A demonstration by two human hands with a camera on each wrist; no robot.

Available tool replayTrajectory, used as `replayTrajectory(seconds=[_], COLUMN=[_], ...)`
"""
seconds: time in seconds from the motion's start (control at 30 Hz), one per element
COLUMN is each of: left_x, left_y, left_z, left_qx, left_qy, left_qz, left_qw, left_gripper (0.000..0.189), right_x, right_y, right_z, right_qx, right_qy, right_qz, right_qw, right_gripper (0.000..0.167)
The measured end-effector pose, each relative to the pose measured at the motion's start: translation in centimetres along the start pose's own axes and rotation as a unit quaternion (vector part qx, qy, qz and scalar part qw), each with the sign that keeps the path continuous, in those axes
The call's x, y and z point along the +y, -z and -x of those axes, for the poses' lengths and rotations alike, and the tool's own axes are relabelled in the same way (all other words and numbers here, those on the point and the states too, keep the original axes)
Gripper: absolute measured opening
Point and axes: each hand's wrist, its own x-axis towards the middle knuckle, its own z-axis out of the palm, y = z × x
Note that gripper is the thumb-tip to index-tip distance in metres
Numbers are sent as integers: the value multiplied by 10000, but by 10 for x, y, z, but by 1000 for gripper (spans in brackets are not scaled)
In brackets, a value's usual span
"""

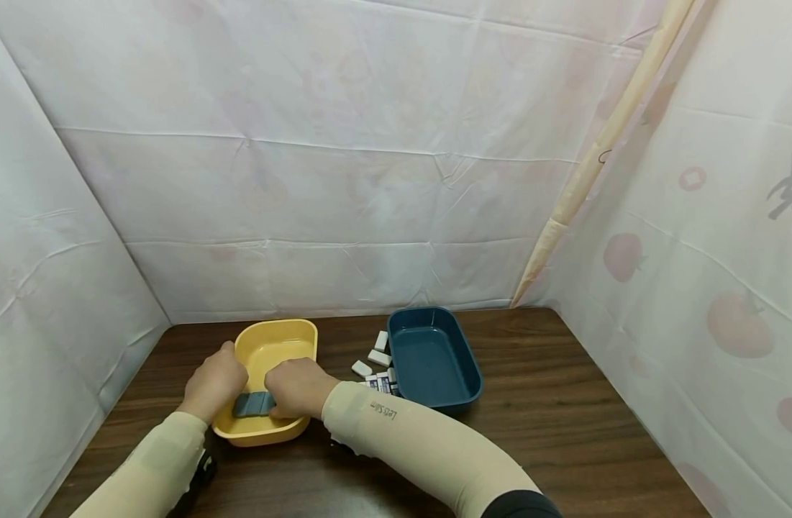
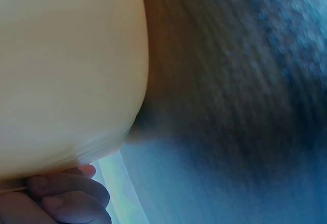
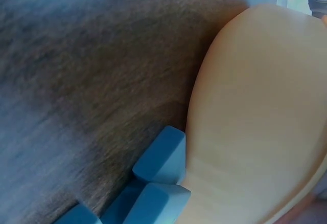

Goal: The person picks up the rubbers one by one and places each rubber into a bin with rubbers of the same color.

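Working at a yellow plastic tray (image 1: 274,347) with left hand (image 1: 216,381) and right hand (image 1: 300,388), in grips impossible to tell; apparently lining up grey rectangular blocks (image 1: 252,404) lying between both hands, next probably calling for even placement.

Yellow tray (image 1: 275,347); grey blocks (image 1: 253,404), perhaps bluish; dark-blue tray (image 1: 434,360); wood-grain table (image 1: 551,417).

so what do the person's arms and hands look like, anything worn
The left hand and right hand are bare. Pale cream sleeves cover both forearms: the left sleeve and the right sleeve, which carries small dark lettering, seemingly "Let's Slim". Black fabric shows above the right one. Something black sits under the left wrist.
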Motion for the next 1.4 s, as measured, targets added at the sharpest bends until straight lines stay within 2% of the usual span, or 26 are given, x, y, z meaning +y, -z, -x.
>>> replayTrajectory(seconds=[0.33,0.6,0.73,0.9,1.07,1.23,1.4], left_x=[0,-1,-1,1,1,0,2], left_y=[-1,-2,-3,-4,-4,-5,-4], left_z=[-2,-3,-1,-3,-4,-3,-4], left_qx=[45,75,60,30,99,152,178], left_qy=[73,5,-35,-9,-68,-112,-91], left_qz=[-61,-89,-75,-1,-54,-129,-158], left_qw=[9999,9999,9999,10000,9999,9997,9997], left_gripper=[66,64,65,69,67,69,67], right_x=[1,1,6,24,53,80,98], right_y=[2,1,3,12,26,31,26], right_z=[0,-1,1,8,18,32,45], right_qx=[-14,6,74,347,578,469,270], right_qy=[-48,-22,52,248,113,-266,-302], right_qz=[45,59,-132,-678,-1166,-1299,-1421], right_qw=[10000,10000,9999,9968,9914,9901,9890], right_gripper=[33,33,34,36,19,14,16])
